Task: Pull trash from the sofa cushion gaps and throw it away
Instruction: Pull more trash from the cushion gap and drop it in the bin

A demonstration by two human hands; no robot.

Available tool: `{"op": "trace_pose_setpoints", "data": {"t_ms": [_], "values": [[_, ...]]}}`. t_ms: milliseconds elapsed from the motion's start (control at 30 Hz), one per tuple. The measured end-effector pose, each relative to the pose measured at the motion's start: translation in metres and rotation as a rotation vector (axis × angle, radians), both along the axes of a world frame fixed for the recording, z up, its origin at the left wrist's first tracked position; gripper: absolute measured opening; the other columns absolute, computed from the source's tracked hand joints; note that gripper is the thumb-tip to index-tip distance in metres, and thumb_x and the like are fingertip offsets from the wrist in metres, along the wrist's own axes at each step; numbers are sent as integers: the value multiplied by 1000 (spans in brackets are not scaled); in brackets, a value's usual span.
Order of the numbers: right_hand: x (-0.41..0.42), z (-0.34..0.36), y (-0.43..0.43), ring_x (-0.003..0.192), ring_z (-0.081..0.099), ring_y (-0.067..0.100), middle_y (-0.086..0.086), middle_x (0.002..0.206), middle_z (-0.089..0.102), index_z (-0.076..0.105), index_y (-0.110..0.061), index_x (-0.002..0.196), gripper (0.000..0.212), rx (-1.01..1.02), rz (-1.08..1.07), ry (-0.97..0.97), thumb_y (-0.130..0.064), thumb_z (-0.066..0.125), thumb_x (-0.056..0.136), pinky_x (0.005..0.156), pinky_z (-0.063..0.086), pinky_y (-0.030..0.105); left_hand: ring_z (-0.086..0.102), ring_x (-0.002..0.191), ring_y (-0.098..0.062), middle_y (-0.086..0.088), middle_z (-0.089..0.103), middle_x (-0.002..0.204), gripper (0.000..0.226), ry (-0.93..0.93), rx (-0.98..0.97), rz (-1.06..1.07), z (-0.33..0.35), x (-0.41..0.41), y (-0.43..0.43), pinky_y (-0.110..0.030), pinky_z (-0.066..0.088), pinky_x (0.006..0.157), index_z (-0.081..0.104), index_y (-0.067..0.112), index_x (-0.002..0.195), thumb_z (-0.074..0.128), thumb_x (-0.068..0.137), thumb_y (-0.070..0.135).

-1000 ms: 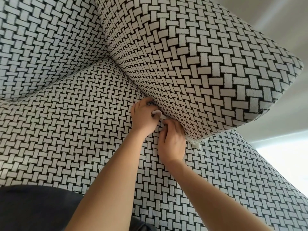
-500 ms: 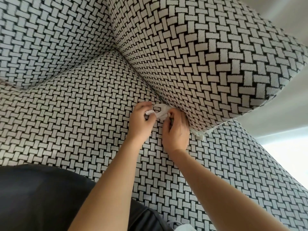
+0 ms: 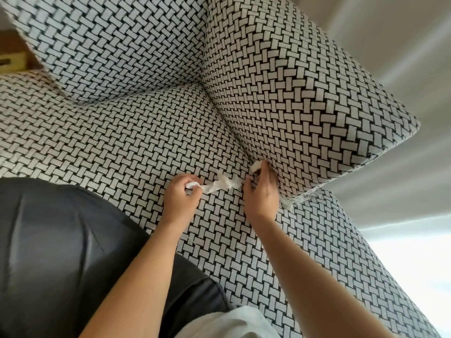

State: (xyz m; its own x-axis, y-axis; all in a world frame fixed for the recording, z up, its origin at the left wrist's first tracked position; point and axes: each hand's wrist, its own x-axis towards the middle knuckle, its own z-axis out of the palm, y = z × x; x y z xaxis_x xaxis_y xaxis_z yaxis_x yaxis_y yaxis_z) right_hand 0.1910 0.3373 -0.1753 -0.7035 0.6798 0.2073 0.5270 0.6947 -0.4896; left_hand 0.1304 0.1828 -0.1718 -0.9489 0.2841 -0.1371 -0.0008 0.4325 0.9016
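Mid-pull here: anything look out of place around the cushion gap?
Yes. A twisted white tissue stretches from the left hand toward the right hand, a second white wad sits in the gap beside that hand, and a ragged white shred pokes out under the side cushion's corner.

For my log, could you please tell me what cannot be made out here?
Head view: whether the right hand grips the tissue; its own fingers hide the contact.
Head view: scrap under the cushion corner, mostly covered by it.
Head view: brown object top left, cut by the edge.
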Motion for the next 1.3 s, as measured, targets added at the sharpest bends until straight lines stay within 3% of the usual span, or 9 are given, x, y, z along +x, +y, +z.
{"op": "trace_pose_setpoints", "data": {"t_ms": [100,200,333,567,767,933,1033,1167,1300], "values": [[8,8,5,89,65,26,19,123,56,31,-3,141,56,59,35,-151,-15,52,90,76,56,39,47,98,-9,3,52,105,9,47,-16,2,1,3,0,-16,40,83,60,7,94,56,86,8],[12,20,20,49,48,9,10,93,62,10,-23,146,59,9,49,-463,-21,42,96,46,49,24,51,96,-11,-3,54,107,13,125,-63,-19,0,5,-2,-18,45,80,57,8,98,56,85,7],[0,34,30,59,55,15,2,70,54,5,-35,144,58,30,121,-620,-25,40,98,57,53,29,41,115,-10,1,42,132,51,214,-186,-173,-3,10,1,-25,30,100,38,20,138,50,89,12],[-19,24,27,81,62,24,9,89,60,43,-8,118,28,-85,83,-569,-27,32,100,72,56,38,48,116,-25,-2,49,130,54,478,-477,-354,-12,10,3,-43,35,95,16,42,136,20,85,58],[9,0,21,46,50,14,1,66,54,57,-4,95,49,68,187,-206,-36,21,98,39,39,19,58,98,-29,-4,60,112,45,608,-525,-390,-12,7,6,-44,42,85,56,33,119,54,75,45],[15,4,16,57,61,20,17,113,55,63,-2,90,33,101,185,-99,-27,42,95,49,47,21,58,95,-30,-4,62,108,40,580,-513,-384,-12,6,9,-47,40,87,67,22,101,62,66,42],[22,8,15,61,57,11,20,133,47,65,0,90,22,133,168,-148,-16,50,94,53,44,17,58,96,-31,-5,61,107,35,555,-479,-357,-14,7,9,-48,39,89,67,16,94,69,64,33],[20,22,17,65,64,11,0,147,36,61,-3,102,34,105,81,-399,-20,32,101,55,52,21,54,102,-29,-4,59,108,27,513,-413,-313,-17,8,8,-41,32,92,66,13,93,68,69,26],[10,31,21,54,50,11,1,117,62,60,-4,99,27,137,69,-460,-17,37,99,43,39,19,51,105,-26,-2,57,110,28,457,-386,-305,-15,8,6,-40,31,96,65,13,93,59,73,31]]}}
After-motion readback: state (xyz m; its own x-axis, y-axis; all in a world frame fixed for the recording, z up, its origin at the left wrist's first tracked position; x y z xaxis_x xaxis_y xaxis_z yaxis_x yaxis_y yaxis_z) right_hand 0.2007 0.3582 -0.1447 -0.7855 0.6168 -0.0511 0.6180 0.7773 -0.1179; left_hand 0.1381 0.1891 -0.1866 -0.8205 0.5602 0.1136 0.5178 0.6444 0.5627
